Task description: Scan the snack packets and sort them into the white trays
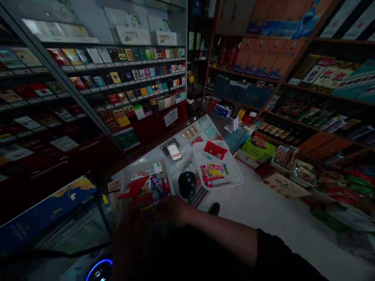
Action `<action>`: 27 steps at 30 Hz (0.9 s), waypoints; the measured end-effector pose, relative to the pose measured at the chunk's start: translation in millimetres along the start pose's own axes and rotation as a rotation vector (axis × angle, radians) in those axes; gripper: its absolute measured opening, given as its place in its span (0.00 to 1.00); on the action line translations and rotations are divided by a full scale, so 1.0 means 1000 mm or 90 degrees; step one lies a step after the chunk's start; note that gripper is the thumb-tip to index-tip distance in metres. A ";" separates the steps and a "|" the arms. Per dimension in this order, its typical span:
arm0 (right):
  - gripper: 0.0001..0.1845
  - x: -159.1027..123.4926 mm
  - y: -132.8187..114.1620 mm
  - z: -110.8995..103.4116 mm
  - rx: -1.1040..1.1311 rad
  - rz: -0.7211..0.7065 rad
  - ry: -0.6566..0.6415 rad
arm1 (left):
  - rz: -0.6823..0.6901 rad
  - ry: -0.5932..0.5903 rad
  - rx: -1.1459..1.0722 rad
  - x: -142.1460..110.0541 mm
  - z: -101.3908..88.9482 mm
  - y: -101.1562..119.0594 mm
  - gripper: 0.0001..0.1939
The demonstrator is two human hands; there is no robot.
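My right hand reaches in from the lower right on a bare forearm with a black sleeve. It rests at the near edge of a clear plastic bin filled with red and mixed snack packets. Its fingers are lost in the dark. A dim brownish shape below the bin may be my left hand or forearm; no fingers show. Beyond the hand stands a black rounded device. Right of it, a white tray holds a red packet and a yellow packet.
The bin and tray sit on a glass counter. Shelves of cigarette packs fill the left wall. Shelves of cartons and bottles line the right. Snack trays stand by the pale floor. A blue box and a glowing blue ring are near left.
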State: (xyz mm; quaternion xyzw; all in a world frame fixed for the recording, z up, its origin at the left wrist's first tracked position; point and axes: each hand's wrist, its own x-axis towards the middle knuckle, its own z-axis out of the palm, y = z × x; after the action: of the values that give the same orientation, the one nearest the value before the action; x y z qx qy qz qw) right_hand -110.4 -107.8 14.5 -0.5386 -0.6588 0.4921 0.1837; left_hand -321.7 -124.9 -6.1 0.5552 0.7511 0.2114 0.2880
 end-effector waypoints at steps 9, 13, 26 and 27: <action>0.14 -0.030 0.016 -0.056 0.119 0.007 0.146 | 0.140 -0.028 -0.091 0.003 0.044 0.078 0.23; 0.12 -0.032 0.046 -0.091 0.166 0.032 0.230 | 0.222 -0.077 -0.135 0.013 0.063 0.130 0.23; 0.16 -0.006 0.147 -0.256 -0.212 0.268 0.523 | 0.311 -0.323 -0.296 0.080 0.177 0.257 0.20; 0.17 -0.004 0.152 -0.263 -0.242 0.284 0.531 | 0.316 -0.327 -0.259 0.089 0.185 0.264 0.21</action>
State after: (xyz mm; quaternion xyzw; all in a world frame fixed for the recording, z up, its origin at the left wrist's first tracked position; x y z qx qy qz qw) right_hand 174.3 -3.2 5.1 -0.8407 -0.4762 0.1337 0.2204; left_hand -29.5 37.0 6.5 0.6857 0.4411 0.2733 0.5104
